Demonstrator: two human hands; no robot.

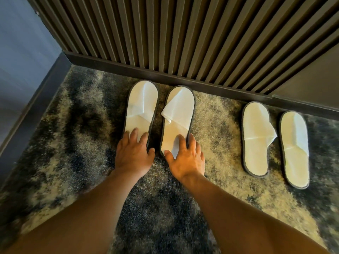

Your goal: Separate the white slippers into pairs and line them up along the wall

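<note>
Nearly finishing: pressing left pair (157, 116) toward wall (183, 43), left hand (133, 154) and right hand (185, 158) spread flat; right pair (275, 143) already lying placed.

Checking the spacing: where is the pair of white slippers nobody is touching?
Head view, right side: untouched pair of white slippers on patterned carpet, toes toward dark baseboard.

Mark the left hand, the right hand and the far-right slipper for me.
left hand (133, 154), head view, back of the hand.
right hand (185, 159), head view, back of the hand.
far-right slipper (296, 154), head view, middle of its insole.
</note>
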